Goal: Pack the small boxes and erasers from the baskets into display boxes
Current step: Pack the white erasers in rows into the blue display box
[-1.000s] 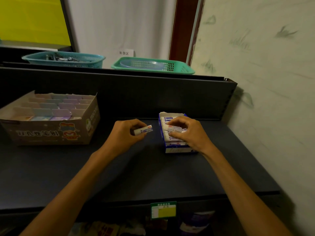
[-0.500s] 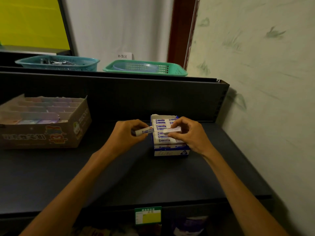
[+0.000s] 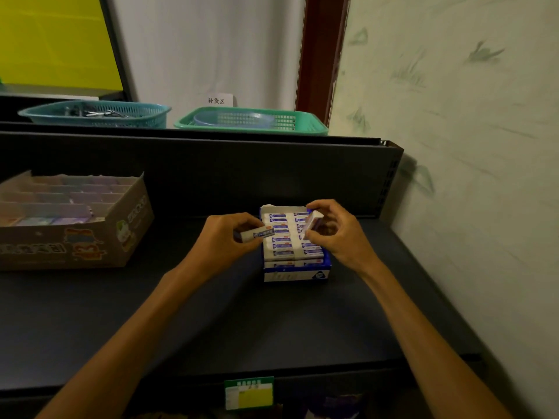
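A dark shelf [image 3: 211, 322] holds a cardboard box [image 3: 75, 237] of pastel small boxes at left and a blue display box [image 3: 295, 272] filled with rows of erasers. The left hand [image 3: 223, 240] pinches one eraser [image 3: 255, 233] beside it; the right hand [image 3: 338, 234] grips another eraser [image 3: 311, 224], tilted above the rows.

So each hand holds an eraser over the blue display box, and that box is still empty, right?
Not quite. The head view shows the blue display box already filled with rows of erasers. The left hand and right hand do each hold an eraser.
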### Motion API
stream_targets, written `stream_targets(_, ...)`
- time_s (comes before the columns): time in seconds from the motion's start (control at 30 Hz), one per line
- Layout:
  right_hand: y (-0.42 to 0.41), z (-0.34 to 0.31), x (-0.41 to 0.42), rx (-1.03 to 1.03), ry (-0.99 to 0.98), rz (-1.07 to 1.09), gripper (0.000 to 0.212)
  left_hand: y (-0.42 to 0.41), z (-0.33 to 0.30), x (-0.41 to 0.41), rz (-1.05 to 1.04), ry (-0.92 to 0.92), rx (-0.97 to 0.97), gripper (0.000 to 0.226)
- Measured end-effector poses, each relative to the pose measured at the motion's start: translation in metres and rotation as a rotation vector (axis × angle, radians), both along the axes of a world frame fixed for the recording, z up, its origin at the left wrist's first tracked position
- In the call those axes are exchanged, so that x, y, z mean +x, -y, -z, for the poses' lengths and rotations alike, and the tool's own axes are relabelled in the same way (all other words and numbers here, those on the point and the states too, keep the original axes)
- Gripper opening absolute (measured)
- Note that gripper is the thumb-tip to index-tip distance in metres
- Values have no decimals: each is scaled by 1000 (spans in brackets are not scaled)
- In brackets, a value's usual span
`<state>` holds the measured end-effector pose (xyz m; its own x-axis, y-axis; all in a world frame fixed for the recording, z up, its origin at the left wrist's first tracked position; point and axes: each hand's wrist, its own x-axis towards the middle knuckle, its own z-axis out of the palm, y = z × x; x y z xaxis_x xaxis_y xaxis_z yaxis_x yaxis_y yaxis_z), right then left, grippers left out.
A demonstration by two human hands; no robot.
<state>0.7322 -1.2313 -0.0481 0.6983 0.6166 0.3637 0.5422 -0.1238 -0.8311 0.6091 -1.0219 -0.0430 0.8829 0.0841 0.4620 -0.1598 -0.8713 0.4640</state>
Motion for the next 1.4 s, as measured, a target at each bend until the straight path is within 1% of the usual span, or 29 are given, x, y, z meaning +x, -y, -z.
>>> stream_targets(0.1,1,0,2,-17,42,16,41,4,2,4,3,-2,10,35)
stream_targets(0.2,4,1,3,-61,94,-15,34,6,4,8,2,-10,14,36)
stream_targets(0.33,7,1,6,-102,111,-47,34,10,5,13,9,-17,44,36)
stream_targets(0.57,12,-2,9,-166,163,-66,39,17,7,20,21,-89,94,36)
stream_targets(0.83,15,-1,13,-190,176,-59,24,17,6,22,32,-94,83,34)
stream_targets(0.9,16,1,15,-162,152,-46,20,17,7,21,37,-101,70,33)
stream_targets(0.97,17,2,16,-138,123,-43,21,18,8,22,35,-118,66,34)
stream_targets(1.1,20,0,16,-59,-4,-65,39,18,8,22,38,-129,71,35)
stream_targets(1.27,22,1,14,41,-157,-102,30,21,7,22,58,-180,62,35)
stream_targets(1.4,21,1,14,107,-217,-129,44,26,5,25,65,-240,91,35)
